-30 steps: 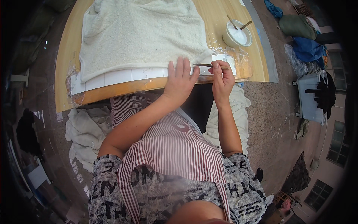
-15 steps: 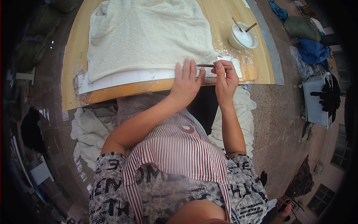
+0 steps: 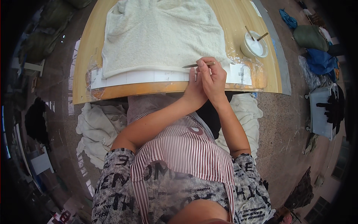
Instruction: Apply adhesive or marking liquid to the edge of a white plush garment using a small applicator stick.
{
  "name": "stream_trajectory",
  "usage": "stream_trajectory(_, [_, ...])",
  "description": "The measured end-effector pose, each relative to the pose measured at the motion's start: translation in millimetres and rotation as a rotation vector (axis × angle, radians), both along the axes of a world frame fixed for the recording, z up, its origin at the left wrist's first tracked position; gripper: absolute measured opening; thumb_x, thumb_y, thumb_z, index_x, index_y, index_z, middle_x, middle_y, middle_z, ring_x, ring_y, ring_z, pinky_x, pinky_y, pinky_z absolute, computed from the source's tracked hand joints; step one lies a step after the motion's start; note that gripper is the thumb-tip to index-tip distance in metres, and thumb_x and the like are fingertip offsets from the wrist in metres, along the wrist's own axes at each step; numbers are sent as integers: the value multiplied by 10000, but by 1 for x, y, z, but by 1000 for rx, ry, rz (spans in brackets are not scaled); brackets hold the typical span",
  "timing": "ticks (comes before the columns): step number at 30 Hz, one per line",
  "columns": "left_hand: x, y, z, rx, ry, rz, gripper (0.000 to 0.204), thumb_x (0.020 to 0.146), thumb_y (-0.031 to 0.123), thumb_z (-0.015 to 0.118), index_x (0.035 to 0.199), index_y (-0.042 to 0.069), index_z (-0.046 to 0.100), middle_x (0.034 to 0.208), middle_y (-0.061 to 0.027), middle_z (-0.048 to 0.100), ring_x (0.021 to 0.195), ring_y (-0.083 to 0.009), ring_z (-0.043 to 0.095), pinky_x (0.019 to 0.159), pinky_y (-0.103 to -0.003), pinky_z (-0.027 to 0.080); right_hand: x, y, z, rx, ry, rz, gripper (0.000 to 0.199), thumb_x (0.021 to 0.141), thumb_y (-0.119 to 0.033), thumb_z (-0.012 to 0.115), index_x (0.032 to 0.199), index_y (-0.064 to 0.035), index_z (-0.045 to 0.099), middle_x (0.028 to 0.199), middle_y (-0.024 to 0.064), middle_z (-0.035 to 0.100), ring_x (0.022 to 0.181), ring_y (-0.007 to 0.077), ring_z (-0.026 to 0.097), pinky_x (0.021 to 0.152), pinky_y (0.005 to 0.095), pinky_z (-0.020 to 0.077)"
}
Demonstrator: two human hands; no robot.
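Observation:
A cream fleecy cloth lies across the wooden table, its near hem along a white ruled paper strip. My right hand is closed on a thin stick with a dark pointed tip, which points left over the hem; whether it is a brush or a pen I cannot make out. Crossed partly beneath the right wrist, my left hand rests at the table's front edge. Its visible fingers stretch forward toward the hem, and the right hand hides the others.
A white bowl of white paste with two sticks stands at the right on the wooden table. Crumpled pale cloth lies below the front edge. A wheeled plastic bin with black cloth stands farther right, near blue bundles.
My right hand has moved left with the stick, over the left hand. My left hand has drawn back slightly from the cloth's hem. The whole view has shifted a little.

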State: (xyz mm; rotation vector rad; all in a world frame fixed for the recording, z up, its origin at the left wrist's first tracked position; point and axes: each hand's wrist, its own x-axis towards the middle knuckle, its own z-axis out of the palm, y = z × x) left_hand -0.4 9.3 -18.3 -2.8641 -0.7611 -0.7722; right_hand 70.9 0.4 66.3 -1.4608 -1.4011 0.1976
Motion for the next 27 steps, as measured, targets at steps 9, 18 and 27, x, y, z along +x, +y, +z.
stream_trajectory(9, [-3,3,13,134,-82,20,479,854,214,492,1284,7,444,1258,-274,496,1210,-432,460,933,-578,392,-58,43,10,-135,-23,178,158,897,-186,595,930,-37,636,742,83,651,725,218,613,670,315,463])
stream_trajectory(18, [-4,5,12,26,-225,-52,505,836,224,494,1288,5,437,1273,-326,471,1194,-491,455,918,-627,382,-54,47,15,-89,204,203,194,967,-158,538,963,24,605,812,33,620,751,89,606,693,215,480])
stream_trajectory(27, [-6,5,26,171,-149,51,420,810,230,506,1177,28,512,1203,-290,526,1151,-450,499,905,-588,400,-99,73,13,-113,268,321,144,903,-172,576,920,-42,635,697,97,670,669,225,656,621,323,480])
